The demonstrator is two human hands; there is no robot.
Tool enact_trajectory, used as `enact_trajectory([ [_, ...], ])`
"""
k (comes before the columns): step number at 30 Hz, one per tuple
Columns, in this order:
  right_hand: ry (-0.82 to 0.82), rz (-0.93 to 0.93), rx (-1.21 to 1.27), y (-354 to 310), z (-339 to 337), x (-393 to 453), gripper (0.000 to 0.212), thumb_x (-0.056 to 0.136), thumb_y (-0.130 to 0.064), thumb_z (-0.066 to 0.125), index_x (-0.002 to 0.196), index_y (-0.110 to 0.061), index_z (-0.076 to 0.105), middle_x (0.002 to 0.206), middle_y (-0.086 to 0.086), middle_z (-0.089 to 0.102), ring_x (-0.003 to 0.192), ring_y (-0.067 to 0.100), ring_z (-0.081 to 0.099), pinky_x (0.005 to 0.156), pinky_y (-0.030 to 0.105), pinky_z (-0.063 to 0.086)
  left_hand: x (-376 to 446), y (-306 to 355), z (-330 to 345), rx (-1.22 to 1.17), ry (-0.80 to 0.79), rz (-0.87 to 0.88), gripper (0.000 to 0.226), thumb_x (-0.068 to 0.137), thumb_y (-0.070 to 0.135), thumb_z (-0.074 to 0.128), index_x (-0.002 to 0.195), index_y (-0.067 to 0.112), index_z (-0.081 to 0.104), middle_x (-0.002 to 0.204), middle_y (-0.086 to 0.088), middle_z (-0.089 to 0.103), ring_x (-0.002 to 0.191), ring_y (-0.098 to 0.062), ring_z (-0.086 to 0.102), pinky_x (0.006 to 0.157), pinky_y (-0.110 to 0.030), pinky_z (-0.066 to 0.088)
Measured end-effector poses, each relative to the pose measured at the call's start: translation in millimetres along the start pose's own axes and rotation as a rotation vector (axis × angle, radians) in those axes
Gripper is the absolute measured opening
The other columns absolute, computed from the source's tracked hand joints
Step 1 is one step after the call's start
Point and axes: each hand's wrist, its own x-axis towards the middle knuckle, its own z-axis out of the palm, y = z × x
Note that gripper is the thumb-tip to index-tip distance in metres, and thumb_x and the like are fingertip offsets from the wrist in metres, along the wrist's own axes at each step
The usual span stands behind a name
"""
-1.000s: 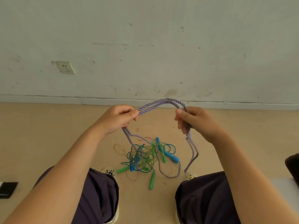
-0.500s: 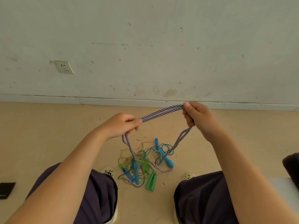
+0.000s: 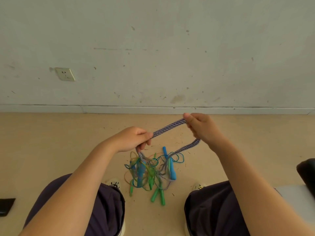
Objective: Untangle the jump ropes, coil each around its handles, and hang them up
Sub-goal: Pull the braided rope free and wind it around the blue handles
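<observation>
A purple-and-white braided jump rope is stretched doubled between my hands. My left hand grips it low on the left, and my right hand pinches it higher on the right. From both hands the braided rope drops into a tangle of thin green and blue ropes that hangs lifted between my knees. Blue handles and green handles dangle in the tangle, the lowest green ones near the floor.
I sit facing a scuffed wall with a socket and a baseboard. My knees in dark trousers flank the tangle. A black flat object lies on the floor at left; a dark object on a white surface is at right.
Both hands have pulled the braided rope taut and my right hand has risen. The tangle has lifted off the floor and bunched together below my left hand.
</observation>
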Motion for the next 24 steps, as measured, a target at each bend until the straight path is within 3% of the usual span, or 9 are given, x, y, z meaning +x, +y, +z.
enact_trajectory([
  [4,0.051,-0.015,-0.064,5,-10,1,0.045,0.098,-0.045,0.052,0.063,-0.017,0.055,0.054,-0.001,0.046,0.052,0.016,0.040,0.056,0.029,0.035,-1,-5,-1,0.276,0.178,-0.041,0.041,0.101,0.046,0.047,0.076,0.017,0.062,0.063,0.003,0.056,0.056,-0.012,0.049,0.058,-0.029,0.037],
  [8,-0.225,0.050,-0.044,-4,19,-12,0.053,0.101,-0.049,0.039,0.078,-0.008,0.063,0.055,0.002,0.057,0.048,0.017,0.047,0.051,0.024,0.042,-3,12,16,0.134,0.209,0.122,0.041,0.099,0.043,0.051,0.074,0.014,0.063,0.055,0.004,0.042,0.047,-0.008,0.036,0.054,-0.028,0.030],
  [10,-0.263,0.081,-0.028,-5,33,-15,0.052,0.100,-0.051,0.040,0.090,-0.005,0.063,0.062,0.007,0.060,0.048,0.018,0.051,0.048,0.023,0.044,-3,18,23,0.062,0.187,0.163,0.037,0.099,0.042,0.053,0.072,0.018,0.063,0.054,0.005,0.039,0.047,-0.007,0.034,0.051,-0.025,0.028],
  [13,-0.173,0.069,-0.004,-6,42,-15,0.036,0.099,-0.045,0.049,0.108,-0.010,0.055,0.083,0.008,0.063,0.058,0.014,0.059,0.056,0.023,0.051,-3,20,26,0.044,0.155,0.160,0.033,0.099,0.041,0.053,0.076,0.021,0.065,0.059,0.006,0.043,0.049,-0.003,0.036,0.052,-0.021,0.030],
  [16,-0.029,-0.046,0.010,-5,41,-12,0.031,0.095,-0.039,0.058,0.122,-0.024,0.053,0.105,0.000,0.056,0.085,0.010,0.060,0.077,0.023,0.051,-1,19,26,0.071,0.109,0.146,0.025,0.102,0.036,0.050,0.083,0.026,0.064,0.066,0.009,0.048,0.053,0.001,0.041,0.059,-0.023,0.034],
  [18,-0.046,-0.146,-0.148,-7,38,-12,0.022,0.095,-0.041,0.058,0.110,-0.025,0.063,0.107,-0.007,0.057,0.093,-0.001,0.054,0.081,0.011,0.040,-2,21,29,0.043,0.077,0.140,0.021,0.103,0.029,0.048,0.090,0.026,0.064,0.066,0.011,0.047,0.053,0.003,0.043,0.060,-0.021,0.034],
  [19,-0.140,-0.145,-0.203,-9,38,-14,0.021,0.096,-0.042,0.055,0.099,-0.024,0.066,0.098,-0.009,0.061,0.084,-0.006,0.053,0.076,0.011,0.039,-3,21,30,0.014,0.054,0.141,0.019,0.104,0.025,0.048,0.096,0.022,0.065,0.065,0.013,0.049,0.052,0.005,0.044,0.059,-0.018,0.034],
  [22,-0.470,-0.013,-0.301,-8,42,-18,0.042,0.097,-0.051,0.049,0.074,-0.019,0.063,0.067,-0.003,0.063,0.059,0.004,0.054,0.065,0.021,0.044,-5,17,27,-0.033,0.035,0.162,0.009,0.101,0.021,0.055,0.101,0.019,0.063,0.071,0.015,0.061,0.058,0.005,0.049,0.064,-0.019,0.041],
  [24,-0.491,0.012,-0.258,-6,41,-16,0.046,0.096,-0.052,0.052,0.066,-0.018,0.056,0.057,-0.005,0.052,0.053,0.011,0.049,0.061,0.029,0.045,-5,12,21,-0.123,0.054,0.145,0.005,0.097,0.021,0.063,0.099,0.019,0.059,0.076,0.006,0.067,0.065,-0.005,0.058,0.068,-0.024,0.048],
])
